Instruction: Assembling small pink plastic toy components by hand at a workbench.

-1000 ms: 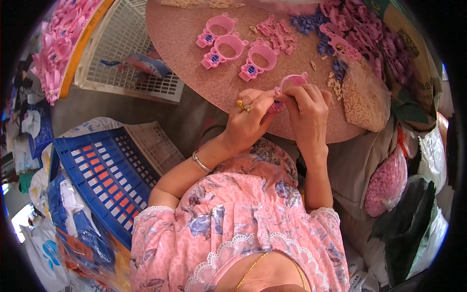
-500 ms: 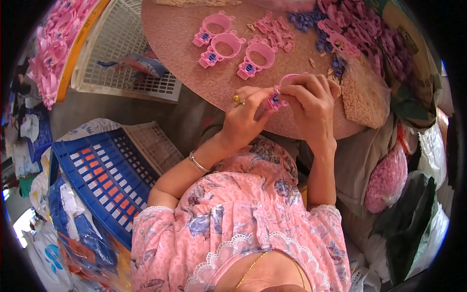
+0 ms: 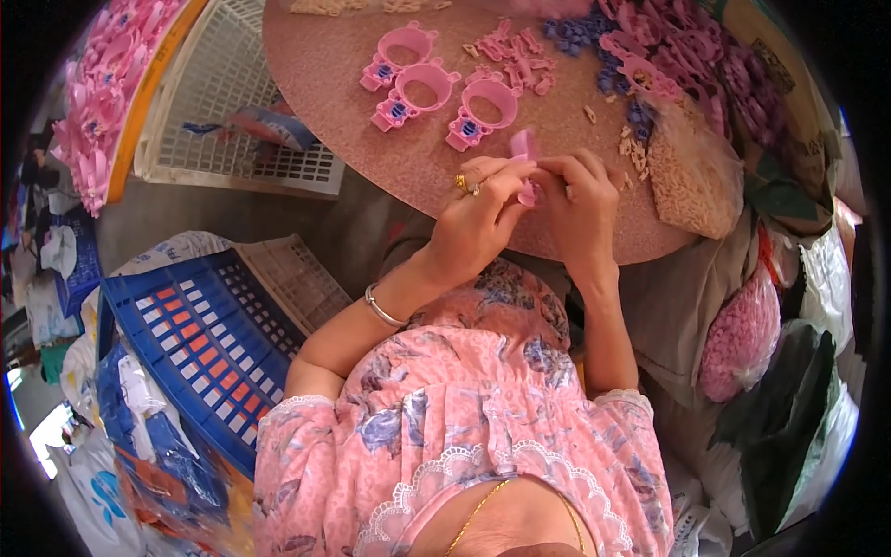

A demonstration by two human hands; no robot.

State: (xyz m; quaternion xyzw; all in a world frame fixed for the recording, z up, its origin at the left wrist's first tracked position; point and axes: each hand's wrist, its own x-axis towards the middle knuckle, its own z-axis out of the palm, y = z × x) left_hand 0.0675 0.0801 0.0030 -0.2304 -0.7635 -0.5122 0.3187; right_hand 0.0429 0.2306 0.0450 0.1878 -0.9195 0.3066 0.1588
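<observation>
Over the near edge of the round table [image 3: 325,111], both my hands pinch one pink plastic ring-shaped piece [image 3: 524,146]. My left hand [image 3: 478,204] grips its left side, and my right hand [image 3: 580,200] holds it from the right. Fingers cover most of the piece; its ring stands up edge-on above them. Just beyond lie three similar pink rings with blue inserts, the nearest ring [image 3: 484,110] being closest to my hands. Small pink bear-like parts [image 3: 520,56] and blue parts [image 3: 575,37] are spread behind these.
Beige small parts spill from a clear bag [image 3: 691,176] at the table's right. A heap of pink and purple pieces [image 3: 677,46] lies at the back right. White crate [image 3: 232,102] and blue crate [image 3: 186,325] stand left; a pink-filled bag [image 3: 742,343] hangs right.
The pink piece has been turned in my fingers, so its ring now shows edge-on and its blue insert is hidden. My right hand has shifted slightly left and down.
</observation>
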